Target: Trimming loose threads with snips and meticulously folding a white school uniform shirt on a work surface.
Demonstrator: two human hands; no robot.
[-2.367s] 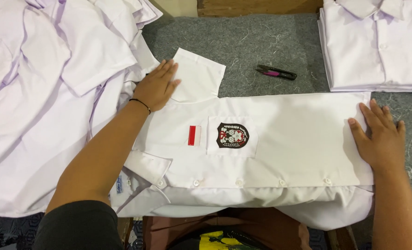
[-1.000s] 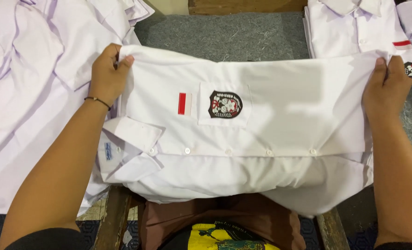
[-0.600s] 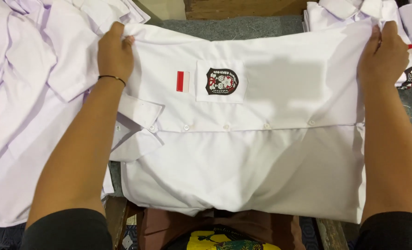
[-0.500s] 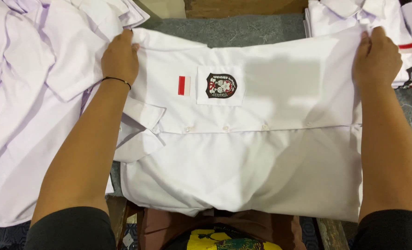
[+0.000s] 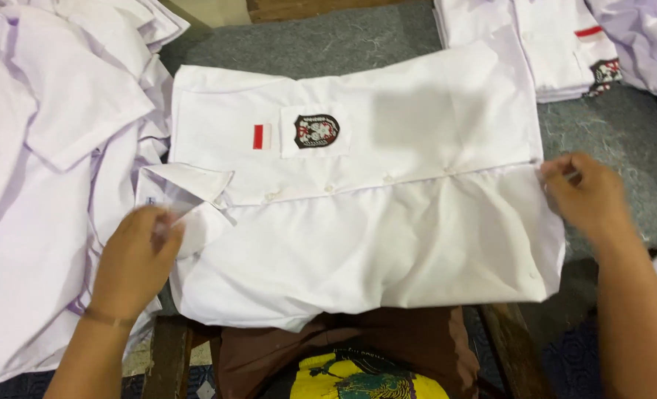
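Observation:
A white short-sleeved shirt [image 5: 387, 244] lies flat on the grey table top [image 5: 328, 44], buttoned front up, with its collar to the left. It has a small red and white patch and a dark crest badge on the chest pocket. My left hand [image 5: 138, 258] is at the collar end with its fingertips on the collar. It is blurred, and its back hides the grip. My right hand [image 5: 590, 196] is at the hem end, fingers curled and pinching the shirt's edge beside the button line.
A heap of loose white shirts [image 5: 40, 162] covers the left side. A stack of folded white shirts [image 5: 557, 52] sits at the back right, with more white cloth at the far right. The table's wooden front edge [image 5: 169, 355] is just below the shirt.
Both hands have left the shirt's far edge and come down to its middle, left to the collar, right to the hem. The shirt now lies flat.

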